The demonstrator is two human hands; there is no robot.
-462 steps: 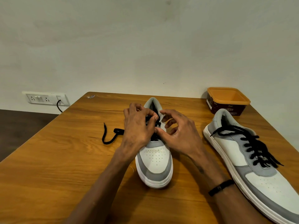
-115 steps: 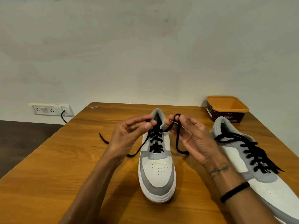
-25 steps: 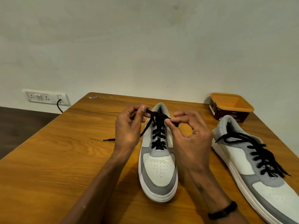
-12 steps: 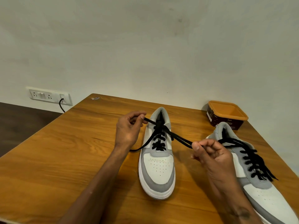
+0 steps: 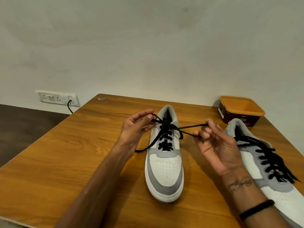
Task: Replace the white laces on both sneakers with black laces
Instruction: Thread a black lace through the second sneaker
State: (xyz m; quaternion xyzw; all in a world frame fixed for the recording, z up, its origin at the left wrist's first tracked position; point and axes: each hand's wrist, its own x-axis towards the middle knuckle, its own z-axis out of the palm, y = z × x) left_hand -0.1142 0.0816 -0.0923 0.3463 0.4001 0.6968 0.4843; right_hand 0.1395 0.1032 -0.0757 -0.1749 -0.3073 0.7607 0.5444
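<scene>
A white and grey sneaker (image 5: 166,168) stands toe toward me in the middle of the wooden table (image 5: 65,162), threaded with a black lace (image 5: 165,137). My left hand (image 5: 136,127) pinches the lace's left end beside the shoe's collar; a loose tail runs down to the table on the left. My right hand (image 5: 213,142) grips the right end as a loop, pulled out to the right of the shoe. A second sneaker (image 5: 256,165) with a black lace (image 5: 269,160) lies at the right, partly behind my right forearm.
An orange-rimmed brown tub (image 5: 241,110) sits at the table's back right corner. A wall socket strip (image 5: 57,97) with a black cord is at the left, beyond the table edge. A small sticker (image 5: 101,98) marks the far left corner.
My right hand has risen and turned palm toward me, still holding its lace end. The left hand stays at the collar with its end.
</scene>
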